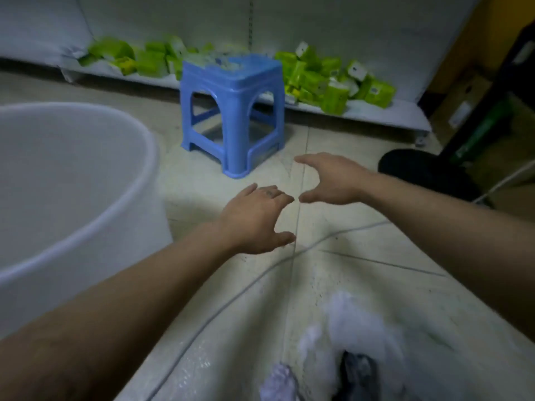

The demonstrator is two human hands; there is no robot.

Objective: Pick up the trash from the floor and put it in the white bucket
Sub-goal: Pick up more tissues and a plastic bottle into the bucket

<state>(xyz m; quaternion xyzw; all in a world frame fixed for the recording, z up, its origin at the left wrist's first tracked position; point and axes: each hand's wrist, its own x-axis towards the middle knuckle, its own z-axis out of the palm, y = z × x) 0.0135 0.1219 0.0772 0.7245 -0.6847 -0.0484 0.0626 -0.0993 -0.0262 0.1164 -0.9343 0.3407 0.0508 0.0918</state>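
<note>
**A:** What lies closest?

**B:** Trash, all blurred, on the floor (pixel 202 180) at the bottom edge: a white fluffy heap (pixel 356 322), a pale crumpled scrap (pixel 278 380) and a dark piece (pixel 359 374) beside it. A thin cable (pixel 240 290) crosses the tiles just left of them.

**A:** And the hands?

**B:** Beyond the trash, over bare tiles. The left hand (pixel 254 218) has its fingers spread and loose, gripping nothing. The right hand (pixel 333 180) is just as wide, thumb apart, empty. Their fingertips are near each other but not touching.

**A:** The bucket?

**B:** The white bucket (pixel 72 169) stands upright at the left, beside the left forearm. Farther off is a blue stool (pixel 231 111), then green packets (pixel 318 79) on a low shelf (pixel 385 114).
</note>
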